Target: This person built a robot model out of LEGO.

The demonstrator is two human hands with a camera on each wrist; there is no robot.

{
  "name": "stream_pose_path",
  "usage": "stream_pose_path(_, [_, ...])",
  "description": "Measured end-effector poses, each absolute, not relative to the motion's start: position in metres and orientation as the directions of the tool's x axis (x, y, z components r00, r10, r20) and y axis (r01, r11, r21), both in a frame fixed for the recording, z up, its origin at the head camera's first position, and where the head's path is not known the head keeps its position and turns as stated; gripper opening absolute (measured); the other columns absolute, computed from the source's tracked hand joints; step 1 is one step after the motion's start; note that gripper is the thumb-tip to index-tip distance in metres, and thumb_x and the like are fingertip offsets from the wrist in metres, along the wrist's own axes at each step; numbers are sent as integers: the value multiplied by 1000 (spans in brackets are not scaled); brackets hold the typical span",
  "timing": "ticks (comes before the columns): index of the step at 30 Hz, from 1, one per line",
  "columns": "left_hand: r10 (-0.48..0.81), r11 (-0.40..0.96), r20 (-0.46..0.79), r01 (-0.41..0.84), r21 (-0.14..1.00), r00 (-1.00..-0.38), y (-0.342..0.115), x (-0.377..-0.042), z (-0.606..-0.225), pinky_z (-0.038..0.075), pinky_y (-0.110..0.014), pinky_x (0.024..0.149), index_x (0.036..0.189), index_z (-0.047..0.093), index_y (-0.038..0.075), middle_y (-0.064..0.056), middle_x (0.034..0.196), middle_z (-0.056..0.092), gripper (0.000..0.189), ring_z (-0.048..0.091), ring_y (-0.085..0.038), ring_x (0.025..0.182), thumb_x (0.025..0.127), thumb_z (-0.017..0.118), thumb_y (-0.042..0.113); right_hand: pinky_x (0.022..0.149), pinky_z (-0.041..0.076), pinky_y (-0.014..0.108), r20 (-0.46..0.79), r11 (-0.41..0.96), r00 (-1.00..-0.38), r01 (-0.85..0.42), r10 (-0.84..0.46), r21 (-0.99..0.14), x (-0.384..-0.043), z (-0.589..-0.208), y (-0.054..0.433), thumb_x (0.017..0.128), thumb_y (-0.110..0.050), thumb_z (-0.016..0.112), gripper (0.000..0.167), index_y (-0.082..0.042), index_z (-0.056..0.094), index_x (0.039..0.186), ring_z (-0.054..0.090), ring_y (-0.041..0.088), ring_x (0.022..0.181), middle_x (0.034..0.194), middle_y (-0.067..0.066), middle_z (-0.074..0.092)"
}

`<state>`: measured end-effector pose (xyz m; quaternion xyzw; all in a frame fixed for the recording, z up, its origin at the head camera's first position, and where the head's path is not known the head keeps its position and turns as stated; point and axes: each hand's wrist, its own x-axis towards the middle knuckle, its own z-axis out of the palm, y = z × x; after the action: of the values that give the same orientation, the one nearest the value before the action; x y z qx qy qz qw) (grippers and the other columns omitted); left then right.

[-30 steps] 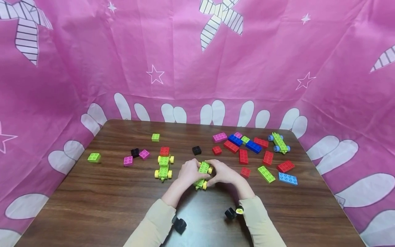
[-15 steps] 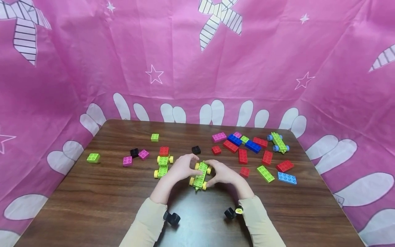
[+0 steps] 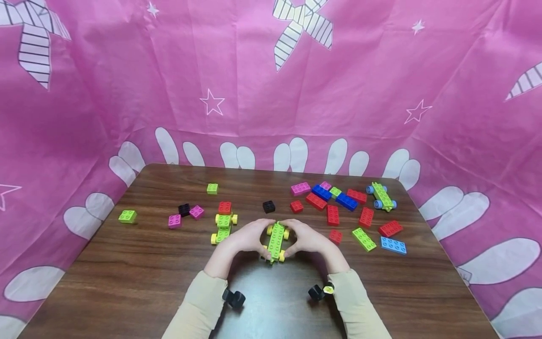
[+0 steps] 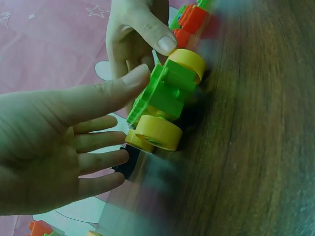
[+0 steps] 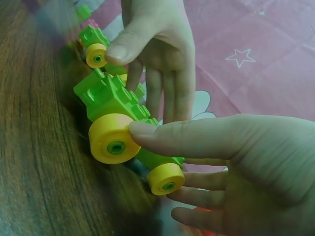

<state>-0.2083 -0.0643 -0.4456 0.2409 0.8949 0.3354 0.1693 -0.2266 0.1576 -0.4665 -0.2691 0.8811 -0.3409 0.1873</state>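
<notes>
A lime green toy car base [image 3: 276, 241] with yellow wheels stands on the table between both hands, its studded top showing. My left hand [image 3: 250, 237] curves along its left side. In the left wrist view, that hand's thumb lies by the green body [image 4: 170, 91] and its fingers are nearly straight. My right hand [image 3: 308, 239] arches along the right side. In the right wrist view, its thumb touches a yellow wheel [image 5: 114, 140] and its fingers reach the other wheel [image 5: 166, 179]. Whether the left fingertips touch the car base is hard to tell.
Left of my hands stands a second yellow-wheeled car [image 3: 223, 230] topped with a red brick [image 3: 225, 207]. A black brick [image 3: 268, 206] lies beyond the hands. To the right are several red bricks [image 3: 332, 215], a light blue brick [image 3: 393, 245] and a blue-wheeled base [image 3: 382, 196].
My left hand first draws back to the left from the car base, then its thumb comes down beside the near left wheel. The base turns slightly. My right hand stays nearly still.
</notes>
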Motion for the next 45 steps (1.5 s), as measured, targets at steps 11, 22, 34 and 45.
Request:
stream_pose_path(11, [526,689,-163,305,658,-835,-61,-207,-450,37,-46,113,144,42,-1,-18,146,47,92,45,-32,136,68,90,20,108,39,57,-161,612,-785,-318,-598,-724,-225,-464,162,71,-15,86,85,-2,44,143,46,35,130,142,16,50])
stream_pose_path(22, [534,677,-126,334,656,-836,-56,-207,-456,39,-45,112,140,46,-3,-18,140,51,89,49,-31,131,67,91,21,107,40,57,-167,619,-779,-327,-604,-714,-225,-464,167,72,-14,86,84,-4,44,144,46,35,131,142,15,50])
stream_pose_path(34, [539,679,-112,353,644,-835,-52,-205,-457,38,-45,112,140,46,-3,-17,142,50,89,48,-32,132,67,91,22,108,40,57,-195,625,-774,-306,-603,-718,-224,-459,170,72,-11,85,83,-3,44,144,46,35,130,142,16,51])
stream_pose_path(45, [537,679,-121,343,649,-835,-51,-204,-455,37,-46,113,141,45,-3,-19,143,49,90,47,-33,134,68,90,23,107,42,56,-190,603,-761,-308,-620,-736,-225,-460,171,73,-10,84,82,-3,43,144,47,35,131,142,15,51])
